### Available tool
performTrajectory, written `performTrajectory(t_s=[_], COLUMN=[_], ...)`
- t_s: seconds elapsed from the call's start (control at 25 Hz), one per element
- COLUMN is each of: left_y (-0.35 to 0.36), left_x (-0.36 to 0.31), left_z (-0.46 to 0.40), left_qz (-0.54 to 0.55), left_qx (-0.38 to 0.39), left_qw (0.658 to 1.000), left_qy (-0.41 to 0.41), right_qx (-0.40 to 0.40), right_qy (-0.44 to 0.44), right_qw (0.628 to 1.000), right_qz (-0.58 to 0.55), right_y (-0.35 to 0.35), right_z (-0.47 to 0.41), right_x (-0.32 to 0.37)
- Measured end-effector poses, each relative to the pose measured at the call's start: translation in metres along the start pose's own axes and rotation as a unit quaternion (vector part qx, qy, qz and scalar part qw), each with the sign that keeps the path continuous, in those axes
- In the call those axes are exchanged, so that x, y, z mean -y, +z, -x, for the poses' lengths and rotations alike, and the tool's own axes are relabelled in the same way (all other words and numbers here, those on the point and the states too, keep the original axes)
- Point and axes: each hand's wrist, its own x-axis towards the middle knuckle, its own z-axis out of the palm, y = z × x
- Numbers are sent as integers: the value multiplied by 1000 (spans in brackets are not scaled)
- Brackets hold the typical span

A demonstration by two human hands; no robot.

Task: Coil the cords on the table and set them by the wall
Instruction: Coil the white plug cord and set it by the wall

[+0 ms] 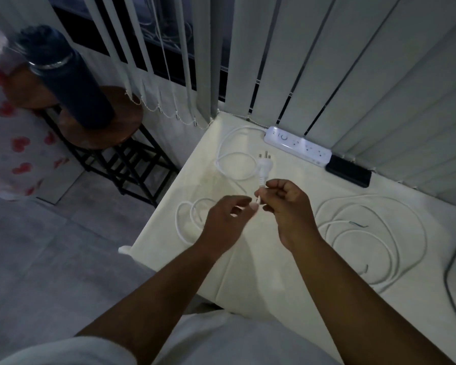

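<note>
Right hand [287,206] pinches smooth white cord [236,164] below three-pronged plug [263,167].

two hands [228,222] [287,206], one power strip [297,147], one bottle [69,77]

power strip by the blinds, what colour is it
White power strip, clearest in the head view.

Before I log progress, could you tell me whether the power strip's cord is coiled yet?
Not yet: the white cord sprawls in loose loops; the right hand holds its plug.
</note>
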Motion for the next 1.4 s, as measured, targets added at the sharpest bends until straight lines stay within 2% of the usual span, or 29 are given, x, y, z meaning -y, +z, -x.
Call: performTrajectory(t_s=[0.08, 0.24, 0.32, 0.4, 0.52, 0.68, 0.84, 0.92, 1.04, 1.16, 1.24, 1.28, 1.36, 1.4], left_y=[-8, -17, -19, -27, -46, -72, -103, -108, -105, -91, -72, -61, -41, -33], left_x=[-27, -64, -76, -91, -115, -135, -159, -161, -150, -123, -99, -87, -68, -63], left_z=[-9, -21, -25, -32, -47, -51, -53, -51, -52, -52, -47, -43, -33, -31], left_qz=[155, 112, 86, 114, 304, 372, 377, 356, 239, 108, 67, 61, 101, 140], left_qx=[4, 68, 49, 13, 54, 91, 65, 54, 6, -11, 25, 43, 55, 56], left_qw=[986, 988, 993, 992, 946, 922, 924, 932, 968, 991, 996, 996, 993, 989], left_qy=[-55, -79, -70, -56, -98, -61, 22, 49, 78, 73, 59, 53, 23, 0], right_qx=[10, 74, 100, 171, 262, 317, 286, 237, 70, -55, -62, -36, 42, 74], right_qy=[-16, -26, -13, -13, -22, 17, 28, 29, 117, 199, 186, 159, 85, 45], right_qw=[1000, 995, 993, 985, 963, 943, 951, 962, 991, 967, 942, 937, 952, 970], right_qz=[-11, -56, -62, -22, 61, 97, 119, 135, 1, -149, -273, -309, -289, -227], right_y=[3, 15, 18, 20, 22, 17, 11, 8, 0, -17, -24, -25, -23, -19], right_z=[5, 24, 31, 41, 54, 59, 55, 47, 31, 13, 5, 3, 5, 8], right_x=[15, 23, 19, 8, -21, -45, -57, -54, -37, -6, 24, 39, 60, 66])
